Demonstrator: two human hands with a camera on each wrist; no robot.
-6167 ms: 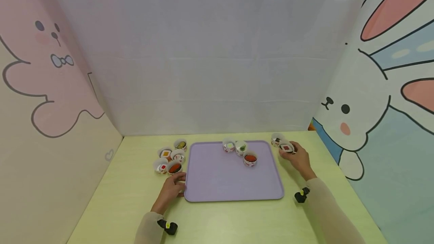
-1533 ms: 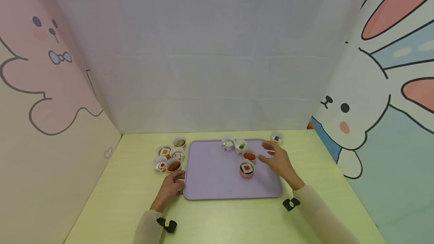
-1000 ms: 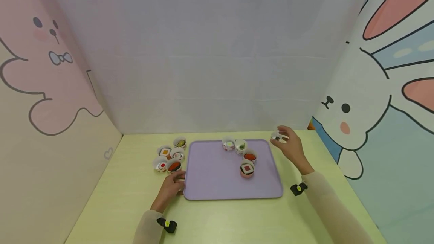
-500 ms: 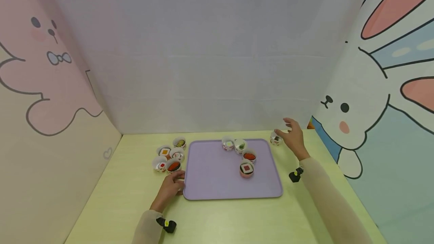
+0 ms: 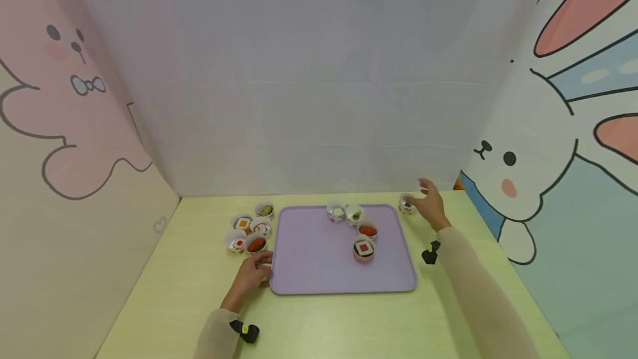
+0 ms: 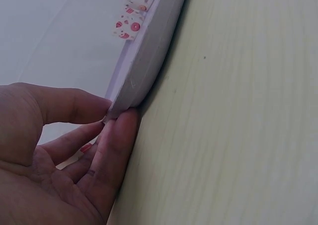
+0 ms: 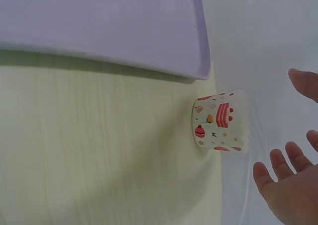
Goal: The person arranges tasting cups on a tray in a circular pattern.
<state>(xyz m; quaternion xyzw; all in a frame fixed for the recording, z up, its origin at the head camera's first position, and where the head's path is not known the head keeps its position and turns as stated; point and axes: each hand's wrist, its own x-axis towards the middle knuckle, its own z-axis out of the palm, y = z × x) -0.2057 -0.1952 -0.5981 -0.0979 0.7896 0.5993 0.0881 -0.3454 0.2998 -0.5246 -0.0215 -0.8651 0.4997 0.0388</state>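
The desk (image 5: 319,326) bears the tray (image 5: 309,270), its edge pinched by the left hand (image 5: 247,277). The right hand (image 5: 432,204), fingers spread and released, hovers by the white cup (image 7: 221,123) beside the tray. The pink cup (image 5: 363,251) (earlier hand-held) now stands on the tray.

L grip (image 5: 249,276) at tray (image 5: 319,259) edge, R grip (image 5: 431,206) nr cup (image 5: 405,208)

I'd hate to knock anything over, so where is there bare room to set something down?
The tray is bare left of its four cups; so is the table in front of it, between the sleeves. Crowded: just left of the tray, with five cups and the left hand.
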